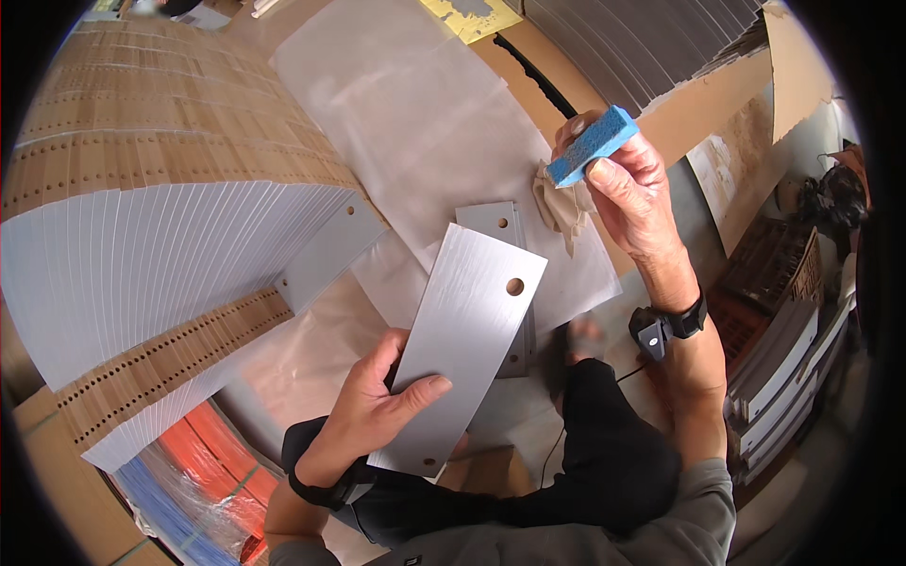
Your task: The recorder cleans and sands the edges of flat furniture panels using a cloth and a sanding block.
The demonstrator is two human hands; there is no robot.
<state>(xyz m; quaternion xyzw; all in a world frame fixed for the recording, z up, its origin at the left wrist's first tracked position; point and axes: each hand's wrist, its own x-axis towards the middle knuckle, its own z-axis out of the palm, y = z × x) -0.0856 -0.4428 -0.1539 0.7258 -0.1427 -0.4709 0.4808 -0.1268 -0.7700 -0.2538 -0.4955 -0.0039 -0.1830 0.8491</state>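
My left hand [371,404] grips a flat silver-grey board [464,330] by its left edge, thumb across its face. The board is tilted over my lap and has a round hole near each end. Raised at the upper right, my right hand [634,193] pinches a blue sponge block [595,147] between thumb and fingers, apart from the board. Just below the sponge is a crumpled beige cloth [562,209]; whether my fingers touch it I cannot tell. Behind the held board, another grey board [483,219] with a hole lies partly hidden on the covered surface.
A long row of upright grey boards [179,259] with drilled wooden edges fills the left. A pale sheet [377,104] covers the work surface. Dark grey panels [642,42] are stacked at the far right. Orange plastic-wrapped strips [212,453] lie lower left; a brown crate [769,269] stands right.
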